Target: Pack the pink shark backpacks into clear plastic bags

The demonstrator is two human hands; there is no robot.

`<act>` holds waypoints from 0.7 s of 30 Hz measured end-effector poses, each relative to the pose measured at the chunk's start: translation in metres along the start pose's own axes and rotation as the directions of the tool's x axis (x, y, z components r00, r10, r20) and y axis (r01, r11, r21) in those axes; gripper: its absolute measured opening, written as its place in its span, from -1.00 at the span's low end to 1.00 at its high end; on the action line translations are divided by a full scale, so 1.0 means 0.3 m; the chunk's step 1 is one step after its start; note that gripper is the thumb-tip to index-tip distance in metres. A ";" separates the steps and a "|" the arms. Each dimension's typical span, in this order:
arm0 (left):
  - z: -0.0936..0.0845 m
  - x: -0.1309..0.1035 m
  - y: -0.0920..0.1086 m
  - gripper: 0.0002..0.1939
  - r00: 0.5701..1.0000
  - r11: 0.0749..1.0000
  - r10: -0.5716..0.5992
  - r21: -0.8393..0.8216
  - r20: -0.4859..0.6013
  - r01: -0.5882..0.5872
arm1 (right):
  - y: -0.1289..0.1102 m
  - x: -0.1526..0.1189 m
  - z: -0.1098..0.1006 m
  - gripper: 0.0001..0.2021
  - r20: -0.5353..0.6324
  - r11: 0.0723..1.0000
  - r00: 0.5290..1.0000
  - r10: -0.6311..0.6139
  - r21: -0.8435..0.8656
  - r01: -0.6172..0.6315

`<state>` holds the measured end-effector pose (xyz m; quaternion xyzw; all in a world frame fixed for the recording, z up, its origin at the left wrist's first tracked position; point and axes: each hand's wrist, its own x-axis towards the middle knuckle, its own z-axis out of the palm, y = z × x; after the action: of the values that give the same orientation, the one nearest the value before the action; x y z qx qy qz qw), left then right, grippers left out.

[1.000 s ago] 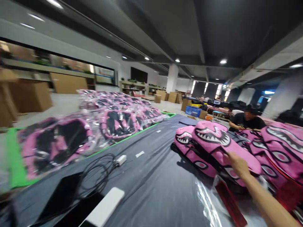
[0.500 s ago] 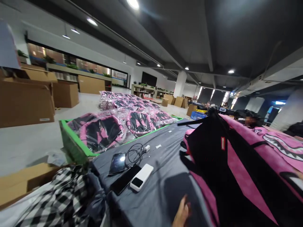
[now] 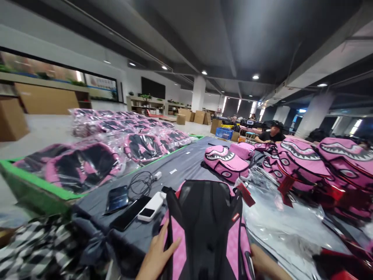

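Observation:
A black and pink backpack (image 3: 208,217) stands in front of me with its black padded panel and straps facing me. Its left side is held by my left hand (image 3: 159,251), the thumb lying over the pink edge and the fingers along the side. On the opposite side, my right hand (image 3: 260,258) grips the backpack's edge, its fingertips hidden behind the bag. Just left of the backpack, a white handheld device (image 3: 152,207) lies on the grey-covered table (image 3: 186,167).
Beside the device lie a black phone (image 3: 130,214), a dark flat pouch (image 3: 116,199) and a coiled cable (image 3: 141,184). Plastic-wrapped backpacks (image 3: 84,165) fill a green-edged bin at left. Pink shark-face bags (image 3: 301,159) and clear plastic (image 3: 279,217) cover the right. A person (image 3: 272,134) sits beyond.
The backpack has come from the right to the middle and turned its strap side to me. My left hand, formerly apart, now touches its side. My view has swung right.

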<state>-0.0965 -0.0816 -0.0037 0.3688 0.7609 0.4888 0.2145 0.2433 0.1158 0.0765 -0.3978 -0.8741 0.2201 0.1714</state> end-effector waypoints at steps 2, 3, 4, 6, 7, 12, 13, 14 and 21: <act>-0.046 0.014 -0.012 -0.21 0.994 0.985 0.102 0.135 0.034 -0.106 | -0.001 -0.002 -0.047 -0.68 -0.012 0.997 1.000 0.023 -0.070 -0.024; -0.074 0.029 0.000 -0.28 0.988 0.967 0.152 0.204 0.028 -0.154 | -0.016 0.002 -0.070 -0.70 -0.055 0.995 0.998 -0.002 -0.096 -0.004; -0.103 0.053 0.025 -0.33 0.985 0.951 0.171 0.262 0.006 -0.166 | -0.041 0.004 -0.087 -0.71 -0.104 0.993 0.993 -0.054 -0.111 0.043; -0.153 0.133 0.107 -0.35 0.989 0.942 0.106 0.328 -0.107 -0.065 | -0.111 0.003 -0.092 -0.72 -0.115 0.969 0.967 -0.227 -0.126 0.213; -0.169 0.190 0.156 -0.35 0.987 0.957 0.020 0.289 -0.162 0.028 | -0.153 0.000 -0.078 -0.74 -0.061 0.939 0.943 -0.326 -0.133 0.316; -0.191 0.508 0.336 -0.53 0.976 0.955 -0.156 0.231 -0.153 0.188 | -0.353 0.060 0.058 -0.89 0.273 0.771 0.797 -0.539 -0.222 0.597; -0.199 0.553 0.351 -0.63 0.972 0.952 -0.183 0.219 -0.144 0.212 | -0.383 0.096 0.074 -0.90 0.295 0.772 0.798 -0.525 -0.229 0.593; -0.211 0.585 0.359 -0.70 0.969 0.952 -0.204 0.201 -0.137 0.229 | -0.410 0.139 0.084 -0.91 0.306 0.782 0.805 -0.508 -0.229 0.580; -0.256 0.547 0.324 -0.81 0.970 0.971 -0.222 -0.109 -0.097 0.211 | -0.610 0.503 0.171 -0.63 0.181 0.822 0.823 -0.538 -0.103 0.560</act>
<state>-0.2195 0.0243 0.1226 0.2456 0.7824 0.5183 0.2427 0.0113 0.1120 0.1473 -0.1237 -0.9757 0.1225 0.1333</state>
